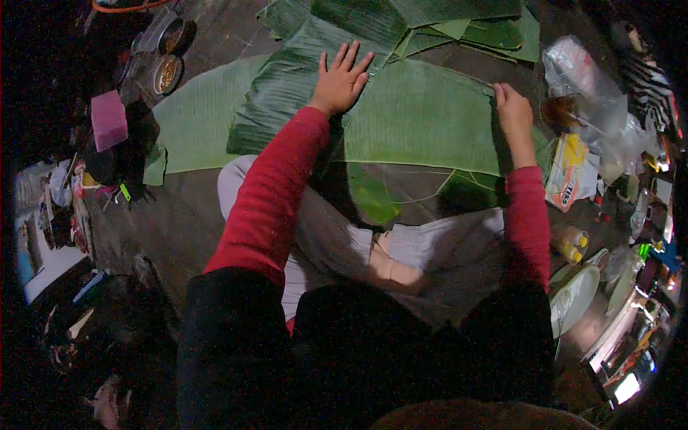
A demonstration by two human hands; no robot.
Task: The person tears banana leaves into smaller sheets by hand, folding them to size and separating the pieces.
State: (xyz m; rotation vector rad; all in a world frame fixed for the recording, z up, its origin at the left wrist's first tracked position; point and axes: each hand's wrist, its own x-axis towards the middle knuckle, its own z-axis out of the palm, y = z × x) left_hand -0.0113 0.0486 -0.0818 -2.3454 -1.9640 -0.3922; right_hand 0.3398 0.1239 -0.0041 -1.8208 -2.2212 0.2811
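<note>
My left hand (341, 80) lies flat with its fingers spread on a dark green banana leaf piece (276, 107). That piece lies across a long, paler banana leaf (423, 122) stretched from left to right in front of my crossed legs. At the far right end of the pale leaf, my right hand (514, 118) is closed on the leaf's upper edge, thumb and fingers pinched together. More cut banana leaves (459, 32) are stacked beyond my hands. A leaf scrap (376, 197) lies on the floor near my shins.
To the left are a pink block (109, 120) and metal bowls, one with brownish contents (166, 74). On the right lie plastic bags (580, 72), a yellow-and-white packet (572, 172), small yellow-capped bottles (573, 244) and a pale round dish (577, 297).
</note>
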